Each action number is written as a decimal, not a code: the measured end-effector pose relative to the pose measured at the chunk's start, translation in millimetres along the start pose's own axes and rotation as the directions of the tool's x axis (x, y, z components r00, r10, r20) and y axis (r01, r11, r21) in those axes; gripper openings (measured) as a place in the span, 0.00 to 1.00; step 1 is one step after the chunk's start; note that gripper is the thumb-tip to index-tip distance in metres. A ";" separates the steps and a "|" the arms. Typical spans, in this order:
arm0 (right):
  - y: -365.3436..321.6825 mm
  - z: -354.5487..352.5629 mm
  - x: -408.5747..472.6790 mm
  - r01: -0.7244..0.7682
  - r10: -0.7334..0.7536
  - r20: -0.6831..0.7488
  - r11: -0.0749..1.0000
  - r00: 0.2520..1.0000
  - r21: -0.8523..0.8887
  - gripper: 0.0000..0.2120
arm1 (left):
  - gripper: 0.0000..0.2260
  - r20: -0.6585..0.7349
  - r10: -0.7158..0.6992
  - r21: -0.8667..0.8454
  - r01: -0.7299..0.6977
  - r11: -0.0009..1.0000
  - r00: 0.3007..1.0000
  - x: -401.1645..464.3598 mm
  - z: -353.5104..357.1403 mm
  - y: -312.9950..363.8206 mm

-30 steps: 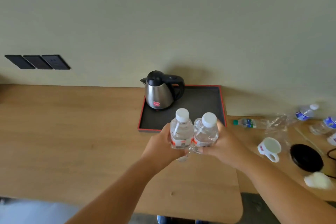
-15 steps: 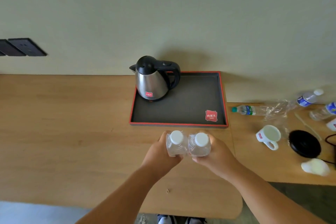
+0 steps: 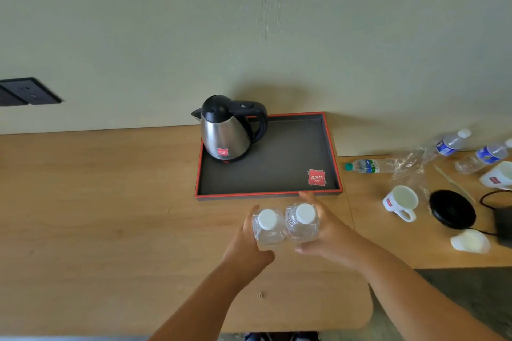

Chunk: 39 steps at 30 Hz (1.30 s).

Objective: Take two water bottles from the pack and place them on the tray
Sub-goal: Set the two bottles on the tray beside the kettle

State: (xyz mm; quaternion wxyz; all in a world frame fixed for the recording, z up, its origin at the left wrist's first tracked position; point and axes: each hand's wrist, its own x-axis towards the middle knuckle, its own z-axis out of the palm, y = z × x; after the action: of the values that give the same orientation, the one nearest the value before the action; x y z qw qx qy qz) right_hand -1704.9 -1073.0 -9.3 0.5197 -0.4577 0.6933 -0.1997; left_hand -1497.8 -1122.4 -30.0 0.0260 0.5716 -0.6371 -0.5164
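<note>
Two clear water bottles with white caps stand side by side, seen from above. My left hand (image 3: pixel 243 243) grips the left bottle (image 3: pixel 268 227) and my right hand (image 3: pixel 329 238) grips the right bottle (image 3: pixel 302 223). Both bottles are held just in front of the near rim of the dark tray with a red edge (image 3: pixel 266 194). Whether they touch the wooden desk (image 3: pixel 97 202) I cannot tell. Torn clear pack wrap (image 3: pixel 410 163) lies to the right with other bottles around it.
A steel kettle (image 3: pixel 227 133) stands at the tray's back left; a red sticker (image 3: pixel 316 177) marks its front right corner. To the right are a lying green-capped bottle (image 3: pixel 368 165), two blue-labelled bottles (image 3: pixel 450 142), a white mug (image 3: pixel 400 202) and a black kettle base (image 3: pixel 452 212).
The view tipped downward, so the bottles went from side-on to top-down. Both hands kept their grip and hold the bottles lower, near the tray's front edge.
</note>
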 end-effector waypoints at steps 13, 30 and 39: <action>-96.4 -42.2 -49.5 0.009 -0.123 -0.176 0.844 0.977 -0.537 0.28 | 0.17 0.168 0.473 0.848 -0.372 0.378 0.865 -48.3 -90.3 84.5; -92.0 -0.1 -40.4 -0.097 -0.174 -0.350 0.765 0.920 -0.637 0.09 | 0.12 0.295 0.513 0.809 -0.496 0.316 0.806 -23.3 -63.7 90.2; -100.7 -53.7 -20.6 -0.011 -0.232 -0.344 0.815 0.910 -0.579 0.10 | 0.13 0.209 0.423 0.826 -0.391 0.407 0.882 -2.7 -69.2 132.7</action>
State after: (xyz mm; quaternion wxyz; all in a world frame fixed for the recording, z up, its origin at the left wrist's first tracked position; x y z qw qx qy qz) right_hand -1709.6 -1116.8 98.0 0.1939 -0.5811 0.7835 -0.1036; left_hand -1546.8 -1188.6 95.0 -0.1210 0.3459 -0.9243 -0.1067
